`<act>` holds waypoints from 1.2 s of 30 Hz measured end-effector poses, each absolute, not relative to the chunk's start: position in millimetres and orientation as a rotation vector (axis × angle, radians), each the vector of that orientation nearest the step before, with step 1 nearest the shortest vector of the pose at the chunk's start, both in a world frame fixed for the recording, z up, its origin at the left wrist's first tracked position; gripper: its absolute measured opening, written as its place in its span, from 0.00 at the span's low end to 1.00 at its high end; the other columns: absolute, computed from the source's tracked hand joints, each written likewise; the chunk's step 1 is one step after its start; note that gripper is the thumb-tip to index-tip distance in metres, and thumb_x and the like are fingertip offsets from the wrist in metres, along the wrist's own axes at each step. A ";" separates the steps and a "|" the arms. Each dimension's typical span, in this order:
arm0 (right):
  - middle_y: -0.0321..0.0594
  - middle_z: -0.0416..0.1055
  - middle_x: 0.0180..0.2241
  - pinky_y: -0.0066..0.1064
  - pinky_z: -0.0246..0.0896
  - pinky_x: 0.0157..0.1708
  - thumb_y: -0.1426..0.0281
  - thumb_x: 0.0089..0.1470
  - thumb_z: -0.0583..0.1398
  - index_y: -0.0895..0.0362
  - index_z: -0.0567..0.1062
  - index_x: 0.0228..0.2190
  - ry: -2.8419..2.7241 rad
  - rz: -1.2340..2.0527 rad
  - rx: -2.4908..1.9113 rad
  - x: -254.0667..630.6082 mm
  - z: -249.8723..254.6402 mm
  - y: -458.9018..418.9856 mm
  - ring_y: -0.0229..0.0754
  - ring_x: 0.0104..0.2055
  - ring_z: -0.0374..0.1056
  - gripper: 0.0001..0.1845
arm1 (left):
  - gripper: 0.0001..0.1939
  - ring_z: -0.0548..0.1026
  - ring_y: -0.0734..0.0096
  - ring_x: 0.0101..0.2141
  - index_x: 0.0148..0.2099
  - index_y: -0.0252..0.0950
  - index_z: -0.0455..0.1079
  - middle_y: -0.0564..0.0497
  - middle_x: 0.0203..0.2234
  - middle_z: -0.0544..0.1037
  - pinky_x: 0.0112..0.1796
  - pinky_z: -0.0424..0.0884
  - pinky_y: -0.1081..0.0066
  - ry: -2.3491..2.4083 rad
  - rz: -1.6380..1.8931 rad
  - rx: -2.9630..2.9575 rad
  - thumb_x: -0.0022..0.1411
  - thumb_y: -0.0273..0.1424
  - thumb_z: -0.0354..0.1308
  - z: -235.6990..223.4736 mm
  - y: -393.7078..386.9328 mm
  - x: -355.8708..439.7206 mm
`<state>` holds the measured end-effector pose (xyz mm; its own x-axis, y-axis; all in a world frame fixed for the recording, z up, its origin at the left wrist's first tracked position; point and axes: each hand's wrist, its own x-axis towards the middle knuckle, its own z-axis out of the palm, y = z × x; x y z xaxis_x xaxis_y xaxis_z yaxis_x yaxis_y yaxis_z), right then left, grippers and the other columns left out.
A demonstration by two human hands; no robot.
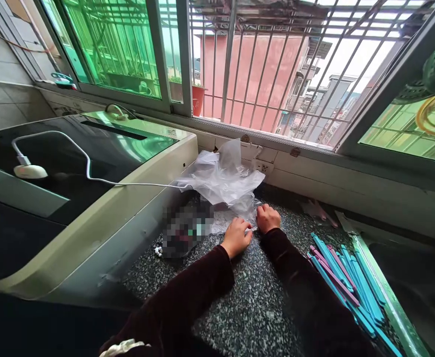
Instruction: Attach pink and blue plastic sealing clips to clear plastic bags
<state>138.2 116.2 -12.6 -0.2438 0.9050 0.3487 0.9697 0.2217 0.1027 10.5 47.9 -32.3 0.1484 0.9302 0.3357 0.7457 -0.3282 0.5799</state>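
Left hand [237,237] and right hand [268,218] side by side, fingers curled inward on both, and whether either one pinches anything, I can't tell from up here! Biggest first: it's the machine [128,201], filling the space left of the left hand. Then the bench [254,297], speckled and dark, under both hands. And the bag [228,181], a white crumple just beyond them! Featherlight by the look of it, limp, likely slippery, thin enough to tear if yanked; a loose edge on the side nearest the hands looks the sensible hold, pinched with thumb and fingertips. Smaller again, the film [219,224], see-through and wrinkled, between the bag and the left hand: soft, probably clingy, best taken by a corner. And smallest, the sticks [364,286], blue and purple, right of the right hand: slim, seemingly stiff, easily lifted mid-length.
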 end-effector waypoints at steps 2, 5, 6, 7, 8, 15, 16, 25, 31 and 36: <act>0.49 0.69 0.33 0.31 0.49 0.30 0.74 0.56 0.47 0.61 0.74 0.32 -2.231 -0.461 -1.787 141.5 -9.4 113.9 0.43 0.33 0.63 0.16 | 0.07 0.66 0.63 0.40 0.36 0.35 0.71 0.47 0.33 0.72 0.43 0.64 0.66 1.616 0.992 2.125 0.55 0.28 0.53 -31.2 52.0 7.3; 0.47 0.69 0.33 0.30 0.49 0.30 0.71 0.57 0.47 0.60 0.75 0.33 -2.177 -0.466 -1.816 157.4 -7.4 97.3 0.42 0.33 0.63 0.17 | 0.06 0.67 0.64 0.38 0.35 0.34 0.71 0.47 0.31 0.72 0.42 0.64 0.66 1.573 1.030 2.073 0.55 0.27 0.53 -30.8 55.2 4.2; 0.46 0.69 0.33 0.29 0.49 0.31 0.69 0.58 0.47 0.59 0.75 0.34 -2.160 -0.466 -1.809 164.4 -8.1 88.1 0.41 0.33 0.63 0.17 | 0.06 0.67 0.65 0.36 0.35 0.34 0.71 0.47 0.30 0.72 0.42 0.63 0.66 1.548 1.047 2.046 0.54 0.27 0.54 -30.9 56.2 3.9; 0.45 0.69 0.33 0.29 0.50 0.32 0.68 0.58 0.48 0.58 0.75 0.34 -2.137 -0.466 -1.780 171.4 -9.2 77.4 0.41 0.33 0.64 0.16 | 0.06 0.67 0.66 0.35 0.35 0.34 0.70 0.48 0.30 0.71 0.41 0.63 0.66 1.516 1.080 2.013 0.54 0.26 0.54 -31.1 57.3 4.0; 0.44 0.69 0.32 0.28 0.50 0.32 0.68 0.58 0.48 0.57 0.75 0.34 -2.106 -0.465 -1.726 178.2 -10.7 65.4 0.40 0.33 0.64 0.16 | 0.07 0.67 0.67 0.34 0.36 0.34 0.70 0.49 0.28 0.71 0.40 0.63 0.66 1.485 1.128 1.959 0.53 0.26 0.54 -31.3 58.2 4.6; 0.36 0.68 0.23 0.25 0.53 0.25 0.70 0.54 0.56 0.56 0.73 0.28 -1.945 -0.264 -1.252 202.1 -19.4 -16.3 0.33 0.22 0.60 0.07 | 0.13 0.62 0.75 0.24 0.25 0.32 0.68 0.55 0.18 0.65 0.28 0.58 0.73 1.141 1.111 1.630 0.55 0.36 0.52 -21.5 44.7 16.0; 0.36 0.68 0.23 0.25 0.53 0.25 0.71 0.54 0.56 0.56 0.73 0.28 -1.940 -0.239 -1.219 202.2 -19.9 -22.7 0.33 0.22 0.61 0.06 | 0.15 0.60 0.75 0.22 0.23 0.32 0.67 0.55 0.16 0.63 0.26 0.57 0.73 1.088 1.048 1.621 0.54 0.38 0.52 -19.4 41.0 17.4; 0.38 0.70 0.25 0.27 0.57 0.25 0.67 0.50 0.60 0.56 0.74 0.31 -1.958 -0.227 -1.108 199.8 -20.2 -36.3 0.35 0.23 0.63 0.06 | 0.17 0.57 0.79 0.19 0.19 0.33 0.67 0.57 0.13 0.63 0.24 0.53 0.74 1.075 1.052 1.399 0.46 0.43 0.58 -16.4 16.6 16.8; 0.38 0.69 0.23 0.27 0.58 0.27 0.73 0.50 0.59 0.56 0.73 0.26 -1.983 -0.184 -1.062 197.0 -15.9 -40.7 0.36 0.25 0.64 0.04 | 0.16 0.57 0.79 0.19 0.19 0.33 0.67 0.57 0.13 0.64 0.24 0.53 0.74 1.070 1.115 1.327 0.44 0.42 0.59 -13.9 9.6 15.6; 0.39 0.68 0.24 0.28 0.59 0.26 0.75 0.50 0.59 0.57 0.72 0.25 -1.950 -0.132 -1.002 198.3 -13.3 -40.1 0.36 0.26 0.64 0.04 | 0.17 0.60 0.79 0.19 0.17 0.33 0.65 0.55 0.14 0.67 0.25 0.56 0.74 1.028 1.170 1.157 0.40 0.43 0.62 -13.1 16.2 11.6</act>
